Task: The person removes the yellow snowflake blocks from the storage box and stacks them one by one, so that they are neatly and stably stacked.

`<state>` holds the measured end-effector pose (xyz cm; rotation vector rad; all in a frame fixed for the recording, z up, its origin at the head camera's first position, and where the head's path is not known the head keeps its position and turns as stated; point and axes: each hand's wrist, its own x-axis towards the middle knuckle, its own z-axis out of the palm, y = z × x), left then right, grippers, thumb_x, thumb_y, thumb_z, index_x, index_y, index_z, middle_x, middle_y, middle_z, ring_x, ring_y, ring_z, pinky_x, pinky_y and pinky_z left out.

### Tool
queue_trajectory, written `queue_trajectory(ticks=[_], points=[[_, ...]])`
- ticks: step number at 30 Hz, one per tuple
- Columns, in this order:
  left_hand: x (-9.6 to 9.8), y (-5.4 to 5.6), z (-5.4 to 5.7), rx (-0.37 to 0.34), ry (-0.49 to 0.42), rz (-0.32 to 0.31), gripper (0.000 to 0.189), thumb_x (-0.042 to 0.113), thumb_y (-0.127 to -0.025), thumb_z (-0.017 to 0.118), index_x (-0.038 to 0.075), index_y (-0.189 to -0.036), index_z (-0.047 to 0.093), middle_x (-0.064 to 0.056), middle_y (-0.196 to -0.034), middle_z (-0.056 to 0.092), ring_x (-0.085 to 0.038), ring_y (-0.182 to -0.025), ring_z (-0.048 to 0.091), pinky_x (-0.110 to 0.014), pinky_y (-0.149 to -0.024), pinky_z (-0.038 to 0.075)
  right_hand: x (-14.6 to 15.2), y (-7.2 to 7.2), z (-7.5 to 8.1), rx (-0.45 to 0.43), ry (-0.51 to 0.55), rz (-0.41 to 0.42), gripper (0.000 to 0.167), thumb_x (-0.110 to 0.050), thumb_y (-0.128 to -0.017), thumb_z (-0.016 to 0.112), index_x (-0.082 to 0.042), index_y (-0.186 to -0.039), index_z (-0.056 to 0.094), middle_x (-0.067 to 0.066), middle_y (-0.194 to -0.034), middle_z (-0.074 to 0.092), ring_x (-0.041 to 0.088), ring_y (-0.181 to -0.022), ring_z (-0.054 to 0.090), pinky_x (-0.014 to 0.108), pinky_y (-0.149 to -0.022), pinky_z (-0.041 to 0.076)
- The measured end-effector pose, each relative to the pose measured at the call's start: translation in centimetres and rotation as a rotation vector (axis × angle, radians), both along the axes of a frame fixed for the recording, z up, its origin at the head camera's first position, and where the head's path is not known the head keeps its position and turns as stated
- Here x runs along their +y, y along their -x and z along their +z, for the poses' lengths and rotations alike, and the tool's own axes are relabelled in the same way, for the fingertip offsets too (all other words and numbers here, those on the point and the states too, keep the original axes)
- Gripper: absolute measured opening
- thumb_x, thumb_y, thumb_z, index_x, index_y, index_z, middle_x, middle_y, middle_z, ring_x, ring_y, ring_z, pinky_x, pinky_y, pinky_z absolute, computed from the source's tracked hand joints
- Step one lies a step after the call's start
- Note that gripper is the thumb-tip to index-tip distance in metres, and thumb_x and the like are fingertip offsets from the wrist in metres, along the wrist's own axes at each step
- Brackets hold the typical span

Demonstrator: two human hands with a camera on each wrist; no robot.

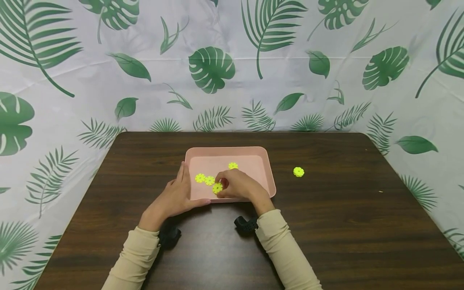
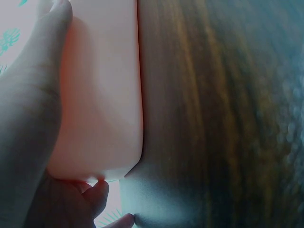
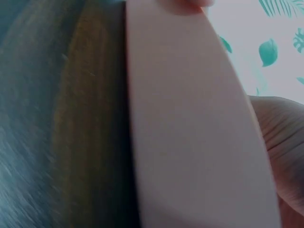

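A pink tray (image 1: 227, 152) rests on the table with several yellow notched plastic discs in it. My left hand (image 1: 177, 193) holds its near left corner, thumb along the front rim and fingers against the left side. In the left wrist view, the thumb (image 2: 38, 61) lies over the edge of the tray (image 2: 104, 95). Inside the tray my right hand (image 1: 237, 184) pinches a yellow disc (image 1: 217, 188) between thumb and fingers. Two joined-looking discs (image 1: 200, 178) lie just left of it, and another disc (image 1: 233, 165) lies behind the hand. In the right wrist view the tray wall (image 3: 194, 118) hides the fingertips.
One more yellow disc (image 1: 299, 172), perhaps a small stack, sits on the dark wooden table (image 1: 344, 209) right of the tray. A white cloth with green leaves (image 1: 217, 108) hangs behind the table. Black wrist devices (image 1: 246, 224) are worn under both forearms.
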<state>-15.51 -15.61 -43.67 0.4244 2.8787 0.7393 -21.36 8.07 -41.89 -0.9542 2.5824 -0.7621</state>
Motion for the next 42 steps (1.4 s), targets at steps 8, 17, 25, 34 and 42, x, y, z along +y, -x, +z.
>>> queue_trajectory(ticks=[8,17,25,34,42], points=[[0.0,0.1,0.0,-0.008,0.0,0.002,0.134,0.073,-0.084,0.069,-0.015,-0.158,-0.001,-0.034,-0.168,-0.004,-0.049,-0.143,0.041,-0.069,-0.111,0.033,2.3,0.6,0.6,0.057,0.092,-0.088,0.029,-0.016,-0.085,0.087,-0.006,-0.108,0.074,0.001,-0.085,0.065,0.014,-0.077,0.058,0.029,-0.074,0.052],[0.0,0.0,0.2,-0.021,-0.013,0.014,0.136,0.073,-0.083,0.07,-0.013,-0.159,-0.002,-0.032,-0.168,-0.003,-0.048,-0.146,0.037,-0.069,-0.112,0.031,5.6,1.2,1.4,0.102,0.144,-0.168,0.038,-0.014,-0.085,0.087,-0.001,-0.118,0.074,0.004,-0.094,0.068,0.019,-0.084,0.06,0.034,-0.077,0.053],[-0.1,0.0,0.1,-0.005,-0.015,0.006,0.134,0.071,-0.084,0.071,-0.014,-0.158,-0.001,-0.033,-0.168,-0.002,-0.048,-0.144,0.038,-0.069,-0.111,0.032,9.0,1.1,1.7,0.119,0.183,-0.296,0.032,-0.018,-0.088,0.085,-0.005,-0.116,0.072,0.006,-0.094,0.065,0.022,-0.086,0.059,0.038,-0.075,0.051],[0.1,0.0,0.4,-0.022,-0.025,0.006,0.134,0.071,-0.084,0.07,-0.014,-0.159,-0.002,-0.032,-0.168,-0.004,-0.048,-0.147,0.033,-0.07,-0.113,0.029,12.0,1.0,2.2,0.118,0.192,-0.391,0.037,-0.016,-0.091,0.081,-0.001,-0.122,0.07,0.01,-0.097,0.065,0.026,-0.088,0.058,0.042,-0.08,0.052],[0.0,-0.1,0.5,-0.023,-0.029,0.006,0.134,0.071,-0.084,0.07,-0.014,-0.159,-0.002,-0.033,-0.168,-0.004,-0.049,-0.148,0.033,-0.069,-0.113,0.03,15.4,1.0,2.0,0.164,0.212,-0.479,0.038,-0.015,-0.092,0.081,0.002,-0.123,0.069,0.015,-0.097,0.067,0.028,-0.088,0.061,0.041,-0.079,0.052]])
